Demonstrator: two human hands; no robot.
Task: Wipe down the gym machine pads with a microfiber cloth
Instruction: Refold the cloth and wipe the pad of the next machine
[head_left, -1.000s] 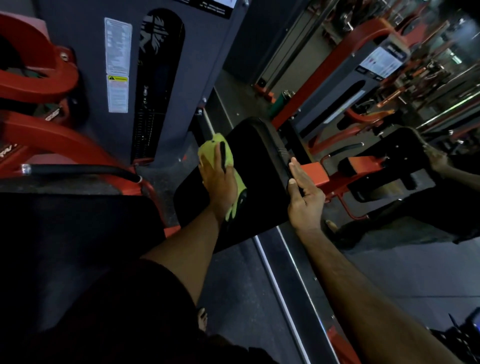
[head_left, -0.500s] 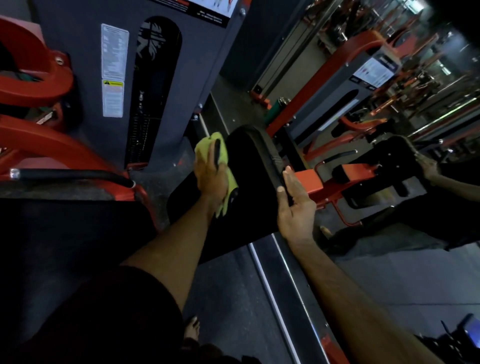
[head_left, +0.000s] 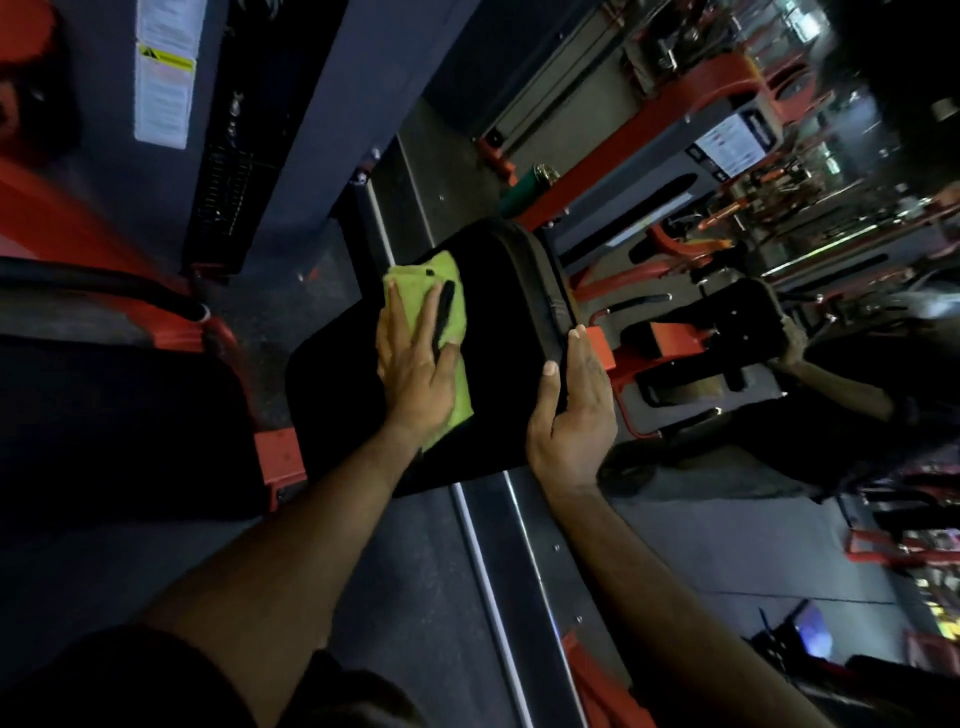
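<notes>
A black padded gym machine pad (head_left: 498, 322) tilts up in the middle of the view. A lime-green microfiber cloth (head_left: 421, 296) lies flat on its left part. My left hand (head_left: 415, 364) presses down on the cloth with fingers spread. My right hand (head_left: 571, 415) grips the pad's right edge, thumb on the face and fingers wrapped around the side.
A grey weight-stack tower with a white label (head_left: 163, 78) stands at the back left. Red frame arms (head_left: 78, 234) and another black pad (head_left: 104, 426) are at the left. A mirror (head_left: 779, 260) on the right reflects the machines. A metal floor rail (head_left: 498, 571) runs below the pad.
My left hand and the cloth have slid a little across the pad's upper left part. My right hand has closed around the pad's right edge. The camera has moved closer.
</notes>
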